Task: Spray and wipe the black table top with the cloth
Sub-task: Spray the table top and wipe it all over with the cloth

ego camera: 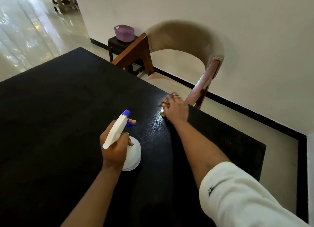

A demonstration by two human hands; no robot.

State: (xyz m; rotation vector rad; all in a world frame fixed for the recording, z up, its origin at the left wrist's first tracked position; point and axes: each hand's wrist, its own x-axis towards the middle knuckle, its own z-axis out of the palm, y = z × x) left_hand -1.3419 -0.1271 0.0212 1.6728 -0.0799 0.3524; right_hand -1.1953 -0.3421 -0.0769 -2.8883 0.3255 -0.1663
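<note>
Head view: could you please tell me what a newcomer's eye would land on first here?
The black table fills most of the view. At its middle the left hand grips a white spray bottle with a blue nozzle. Toward the table's far right edge, beside a beige chair, the right hand presses a mostly hidden cloth onto a shiny wet patch.

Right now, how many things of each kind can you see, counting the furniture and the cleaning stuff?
Tables: 2, the black table and small side table
Chairs: 1, chair
Baskets: 1, purple basket
Spray bottles: 1, spray bottle
Cloths: 1, cloth
Total: 6
</note>
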